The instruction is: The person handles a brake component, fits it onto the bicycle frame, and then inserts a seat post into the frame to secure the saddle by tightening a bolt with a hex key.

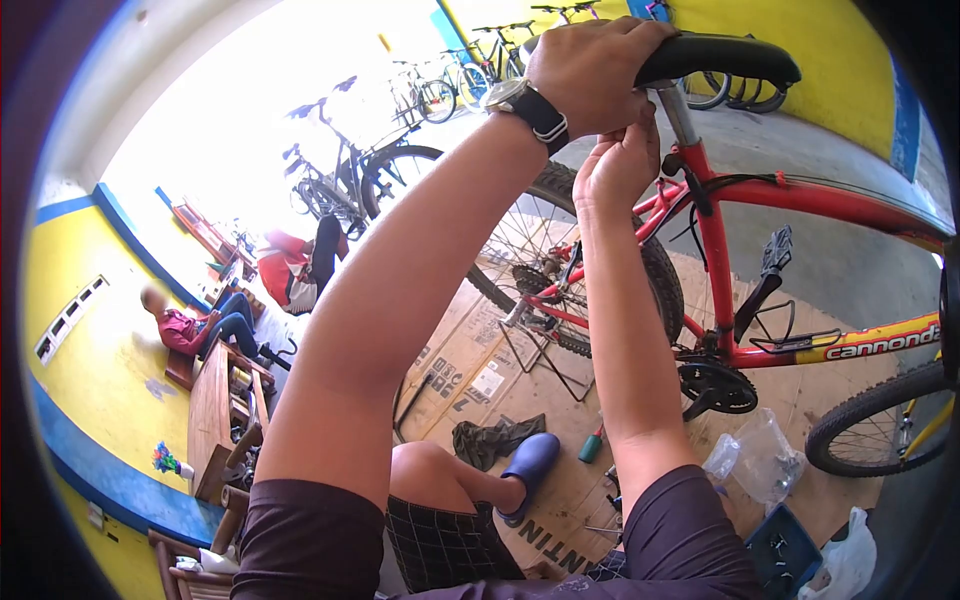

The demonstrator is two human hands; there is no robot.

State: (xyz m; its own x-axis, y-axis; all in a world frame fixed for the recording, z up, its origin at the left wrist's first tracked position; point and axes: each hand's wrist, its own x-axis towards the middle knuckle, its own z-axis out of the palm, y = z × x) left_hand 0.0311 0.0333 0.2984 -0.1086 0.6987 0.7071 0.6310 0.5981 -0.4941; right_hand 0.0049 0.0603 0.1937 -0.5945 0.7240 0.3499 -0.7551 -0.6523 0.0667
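Observation:
A red bicycle [800, 195] stands on a repair stand over flattened cardboard [470, 365]. My left hand [590, 70], a watch on its wrist, grips the rear of the black saddle [725, 55] from above. Just below it, my right hand [615, 165] reaches up under the saddle. Its fingers are pinched together where the saddle clamp meets the silver seat post [680, 115]. What they pinch is hidden by the left hand. The rear wheel [545, 215] sits behind my forearms.
The cardboard holds a dark rag [490, 440], a screwdriver [592, 445], plastic bags [760, 460] and a blue parts box [785, 545]. My foot wears a blue clog [530, 465]. At left is a wooden bench [210, 410] with a seated person [190, 330]. Parked bicycles [350, 170] stand behind.

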